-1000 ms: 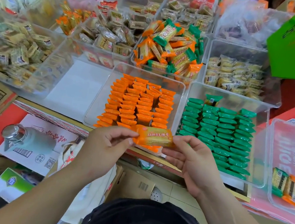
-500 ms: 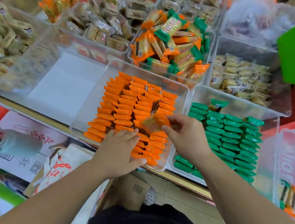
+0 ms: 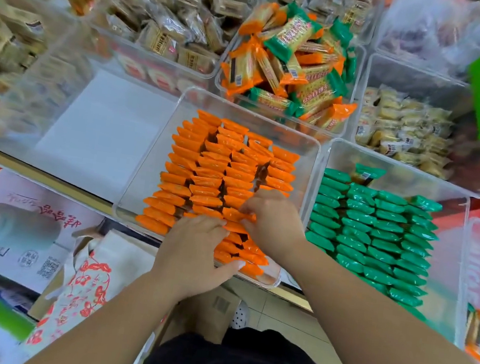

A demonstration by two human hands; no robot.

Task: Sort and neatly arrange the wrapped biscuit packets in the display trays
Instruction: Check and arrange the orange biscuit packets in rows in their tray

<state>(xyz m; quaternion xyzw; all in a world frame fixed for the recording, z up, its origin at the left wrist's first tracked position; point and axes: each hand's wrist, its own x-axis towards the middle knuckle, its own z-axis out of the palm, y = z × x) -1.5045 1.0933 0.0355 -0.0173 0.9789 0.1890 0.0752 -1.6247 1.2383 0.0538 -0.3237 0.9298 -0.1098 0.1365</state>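
Since the earlier frame, both hands have advanced into the orange tray (image 3: 306, 175), and the orange packet (image 3: 235, 214), previously held above the rows, now sits at row level. At lower left of the frame a flask (image 3: 1, 228) lies on a printed carton. At lower centre the left hand (image 3: 192, 252) lies flat on the nearest orange rows (image 3: 203, 170), fingers straight and together, thumb extended toward the tray's near edge; it grips nothing. Immediately to its right, the orange packet lies in the third column from the left, flush with its neighbours, just beyond the left hand's fingertips. The right hand (image 3: 276, 221) pinches this packet at its right end, fingers curled; the packet projects leftward from the grip, and the palm covers the fourth column. To the right, the green tray (image 3: 402, 180) holds green packets (image 3: 379, 232) in four ordered columns. At upper centre, behind the orange tray, the mixed bin (image 3: 351, 105) holds orange and green packets piled loosely.
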